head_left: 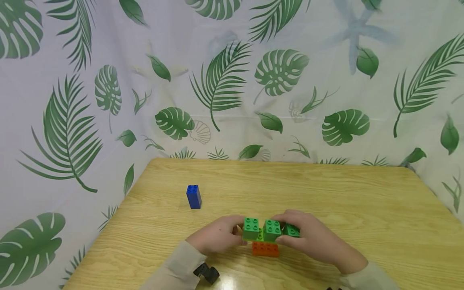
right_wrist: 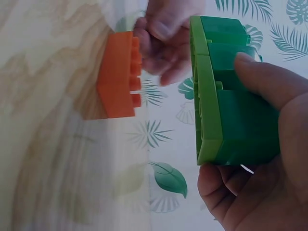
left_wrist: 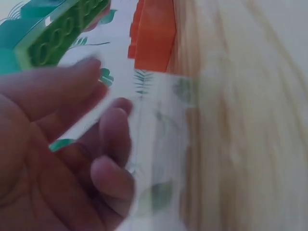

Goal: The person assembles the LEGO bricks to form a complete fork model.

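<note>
My right hand [head_left: 311, 238] grips a block assembly: darker green bricks [right_wrist: 245, 115] fixed on a lime-green base [right_wrist: 207, 103]. In the right wrist view the thumb lies on a darker brick and the other fingers curl under the end. The assembly is held above the table, and hollows show on the base's underside. Below it an orange brick [head_left: 265, 249] lies on the wood, studs up. Close to the assembly's left end is my left hand [head_left: 219, 237], its fingers loosely bent with nothing between them; in the right wrist view a gap shows between it and the assembly.
A tall blue brick [head_left: 194, 198] stands upright on the wooden table [head_left: 326, 193], farther back and to the left. Behind the table and along its left side hangs a white, leaf-patterned cloth [head_left: 232, 137]. A small black device [head_left: 206, 274] sits at the left wrist.
</note>
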A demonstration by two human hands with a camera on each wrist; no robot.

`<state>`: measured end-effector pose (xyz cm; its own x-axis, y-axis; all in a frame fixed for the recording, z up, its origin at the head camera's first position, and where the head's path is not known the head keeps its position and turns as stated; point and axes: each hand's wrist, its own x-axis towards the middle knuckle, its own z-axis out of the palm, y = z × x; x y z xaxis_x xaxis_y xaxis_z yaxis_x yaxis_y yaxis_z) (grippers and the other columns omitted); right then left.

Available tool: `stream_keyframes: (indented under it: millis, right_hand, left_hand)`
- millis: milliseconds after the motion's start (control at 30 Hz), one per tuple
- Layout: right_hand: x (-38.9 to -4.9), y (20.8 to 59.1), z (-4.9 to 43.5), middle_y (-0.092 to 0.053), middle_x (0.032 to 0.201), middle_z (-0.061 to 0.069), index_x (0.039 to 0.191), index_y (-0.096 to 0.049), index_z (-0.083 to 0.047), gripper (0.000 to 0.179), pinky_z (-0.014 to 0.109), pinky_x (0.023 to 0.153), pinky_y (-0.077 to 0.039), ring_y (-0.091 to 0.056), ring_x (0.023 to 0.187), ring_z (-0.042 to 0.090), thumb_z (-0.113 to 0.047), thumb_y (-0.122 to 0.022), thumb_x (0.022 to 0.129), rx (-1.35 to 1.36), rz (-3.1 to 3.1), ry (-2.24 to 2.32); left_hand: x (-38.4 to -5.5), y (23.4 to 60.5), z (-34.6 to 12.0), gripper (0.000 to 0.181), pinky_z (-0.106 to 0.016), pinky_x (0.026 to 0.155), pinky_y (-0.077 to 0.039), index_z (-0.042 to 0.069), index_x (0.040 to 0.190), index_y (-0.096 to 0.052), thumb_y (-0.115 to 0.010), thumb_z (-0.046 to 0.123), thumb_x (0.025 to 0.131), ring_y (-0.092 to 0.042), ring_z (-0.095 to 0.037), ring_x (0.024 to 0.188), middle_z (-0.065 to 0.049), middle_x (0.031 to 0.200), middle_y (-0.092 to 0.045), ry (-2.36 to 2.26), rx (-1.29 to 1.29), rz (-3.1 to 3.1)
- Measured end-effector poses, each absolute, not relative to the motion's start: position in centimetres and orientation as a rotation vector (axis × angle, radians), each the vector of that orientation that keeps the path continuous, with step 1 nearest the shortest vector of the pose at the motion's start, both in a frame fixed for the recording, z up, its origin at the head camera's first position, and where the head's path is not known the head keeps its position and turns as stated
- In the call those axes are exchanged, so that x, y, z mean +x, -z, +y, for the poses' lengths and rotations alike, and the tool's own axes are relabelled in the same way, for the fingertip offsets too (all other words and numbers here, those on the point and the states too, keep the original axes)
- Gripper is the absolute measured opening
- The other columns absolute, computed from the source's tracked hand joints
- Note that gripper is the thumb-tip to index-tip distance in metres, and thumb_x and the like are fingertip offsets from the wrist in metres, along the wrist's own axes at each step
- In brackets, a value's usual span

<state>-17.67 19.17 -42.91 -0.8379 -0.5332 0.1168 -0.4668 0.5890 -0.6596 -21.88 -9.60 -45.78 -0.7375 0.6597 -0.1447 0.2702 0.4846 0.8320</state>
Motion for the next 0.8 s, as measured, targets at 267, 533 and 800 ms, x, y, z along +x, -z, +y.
stream_keyframes:
  millis: [267,533,800]
  right_hand:
    - [-17.8,43.5,18.9,-0.063,0.108,-0.013,0.129,-0.067,-0.026,0.046,0.029,0.074,-0.049,-0.055,0.087,0.007,-0.053,-0.068,0.092,-0.89,2.726,1.026]
    - [-17.9,44.0,18.7,-0.061,0.105,-0.015,0.127,-0.068,-0.023,0.044,0.03,0.075,-0.049,-0.055,0.086,0.006,-0.051,-0.069,0.092,-0.925,2.736,1.009]
    - [-18.0,44.1,18.4,-0.063,0.106,-0.013,0.126,-0.068,-0.022,0.045,0.03,0.075,-0.05,-0.056,0.088,0.006,-0.051,-0.07,0.092,-0.879,2.745,0.996]
  left_hand:
    - [-22.2,45.1,-10.4,0.033,-0.038,0.091,-0.05,0.023,0.134,-0.062,-0.045,0.035,0.11,-0.061,-0.009,0.108,0.007,0.128,-0.063,-1.276,0.77,2.391]
    - [-21.7,44.4,-10.2,0.038,-0.035,0.093,-0.049,0.026,0.137,-0.06,-0.045,0.045,0.108,-0.058,-0.006,0.112,0.005,0.132,-0.062,-1.27,0.917,2.404]
    - [-20.6,43.7,-9.1,0.042,-0.03,0.095,-0.048,0.031,0.14,-0.058,-0.064,0.042,0.1,-0.053,-0.003,0.112,0.01,0.13,-0.058,-1.029,1.125,2.491]
